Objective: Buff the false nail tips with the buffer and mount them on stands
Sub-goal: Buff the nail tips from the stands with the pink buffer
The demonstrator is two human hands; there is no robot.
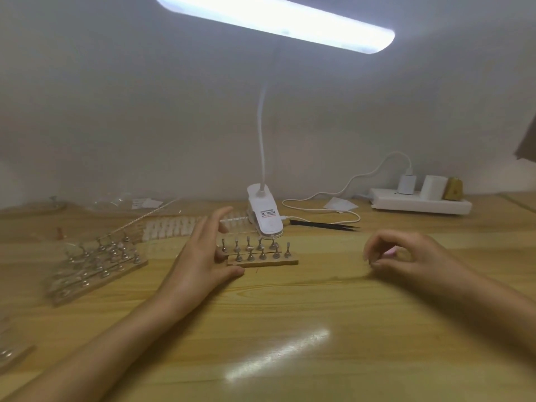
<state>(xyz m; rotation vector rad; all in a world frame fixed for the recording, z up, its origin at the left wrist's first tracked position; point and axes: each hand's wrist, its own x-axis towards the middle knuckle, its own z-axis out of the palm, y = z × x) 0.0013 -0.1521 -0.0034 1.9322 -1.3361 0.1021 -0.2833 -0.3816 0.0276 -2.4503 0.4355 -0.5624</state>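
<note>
Two short wooden strips of metal nail stands (262, 255) sit at the table's middle, their tops bare. My left hand (203, 256) lies open just left of them, fingers spread, thumb tip on the table by the front strip's left end. My right hand (406, 256) hovers to the right, well apart from the stands. Its fingers curl toward the thumb around a small pinkish piece (390, 252), seemingly a false nail tip, though blurred. A clear case of white nail tips (171, 227) lies behind my left hand. No buffer is visible.
More strips of stands (98, 262) crowd the left side. A white clip lamp (265, 216) stands behind the middle strips, its lit head (275, 21) overhead. Black tweezers (324, 226), a white cable (319, 210) and a power strip (420, 203) lie at the back right.
</note>
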